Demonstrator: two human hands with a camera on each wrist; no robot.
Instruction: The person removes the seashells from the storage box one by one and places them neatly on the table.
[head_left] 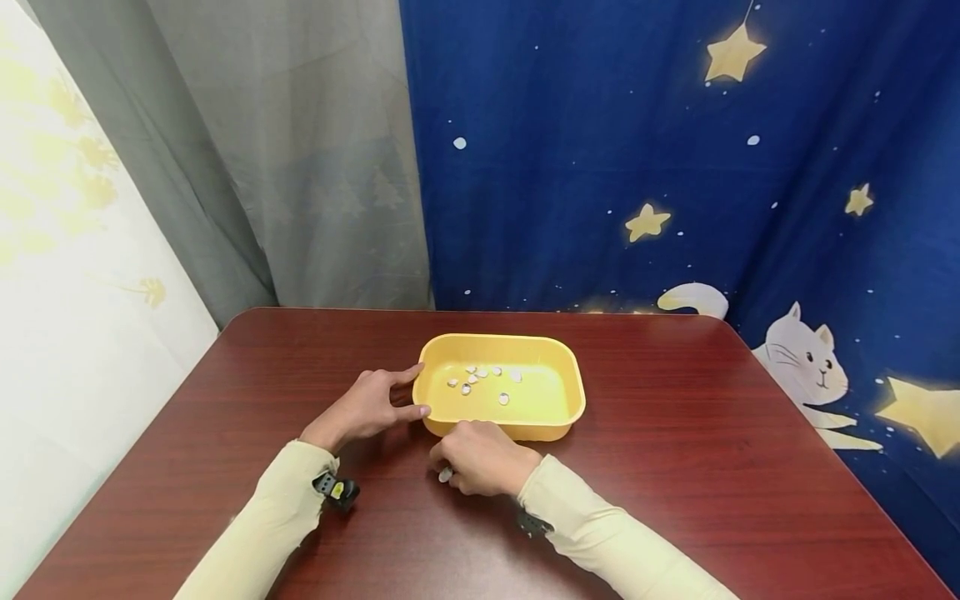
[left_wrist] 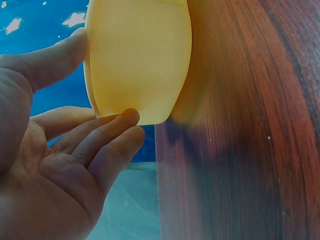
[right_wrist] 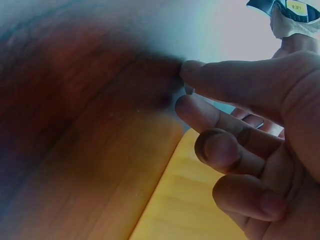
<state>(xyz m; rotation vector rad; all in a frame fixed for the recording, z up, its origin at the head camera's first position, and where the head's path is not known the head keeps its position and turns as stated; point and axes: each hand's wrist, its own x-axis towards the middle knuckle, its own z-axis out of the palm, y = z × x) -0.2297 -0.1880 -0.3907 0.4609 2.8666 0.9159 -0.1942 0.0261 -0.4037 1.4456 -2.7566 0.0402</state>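
A yellow plastic basin [head_left: 547, 431] stands on the table, with several small, round, clear glass-like pieces [head_left: 504, 399] scattered on its floor. At its left end, my left hand [head_left: 369, 406] holds the rim between spread thumb and fingers. In the left wrist view, the fingertips [left_wrist: 131, 117] bear on the end wall of the basin [left_wrist: 140, 60]. Close in front of the basin's near wall, my right hand [head_left: 483, 458] pinches another small clear round piece [head_left: 446, 475] between thumb and index finger. Its edge [right_wrist: 189, 89] shows between those fingertips in the right wrist view; the other fingers are curled.
The dark red wooden table [head_left: 675, 467] extends around the basin on all sides. Behind it hang a grey curtain [head_left: 337, 167] and a blue curtain [head_left: 570, 167] with stars and a cat. A pale patterned curtain [head_left: 90, 292] is at the left.
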